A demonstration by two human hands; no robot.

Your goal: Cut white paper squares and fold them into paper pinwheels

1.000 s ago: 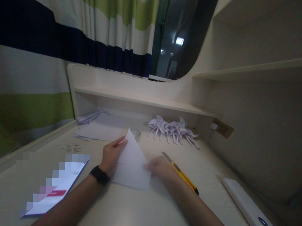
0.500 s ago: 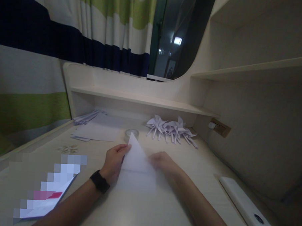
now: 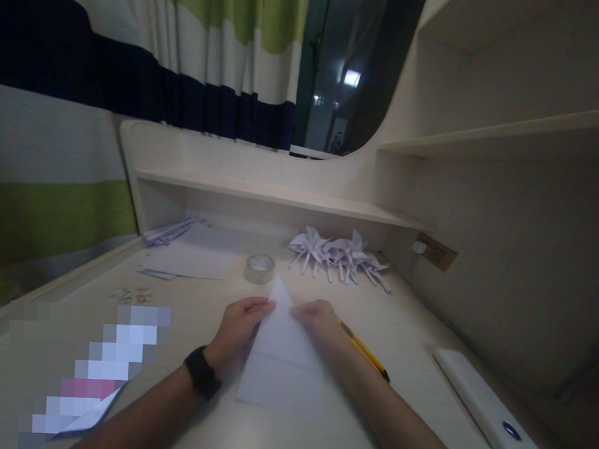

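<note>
Between my hands is a white sheet of paper (image 3: 284, 363), its far end narrowing to a point and a crease running across its middle. My left hand (image 3: 243, 324), with a black watch (image 3: 203, 373) on the wrist, pinches the sheet's left edge near the tip. Opposite it, my right hand (image 3: 318, 321) grips the right edge with closed fingers. A yellow utility knife (image 3: 363, 350) lies on the desk beside my right forearm, partly hidden by it. Just beyond the paper tip sits a roll of clear tape (image 3: 259, 269).
Several white paper pinwheels (image 3: 330, 254) lie at the back right. Stacked paper sheets (image 3: 194, 250) rest at the back left, with small scraps (image 3: 131, 294) nearer. A long white device (image 3: 487, 405) lies at right. A blurred-out item (image 3: 109, 368) is at left. A shelf (image 3: 276, 192) overhangs the back.
Both hands and the paper have shifted right and slightly nearer. My right hand has settled on the right edge. The tape roll is uncovered, and the utility knife now shows.
</note>
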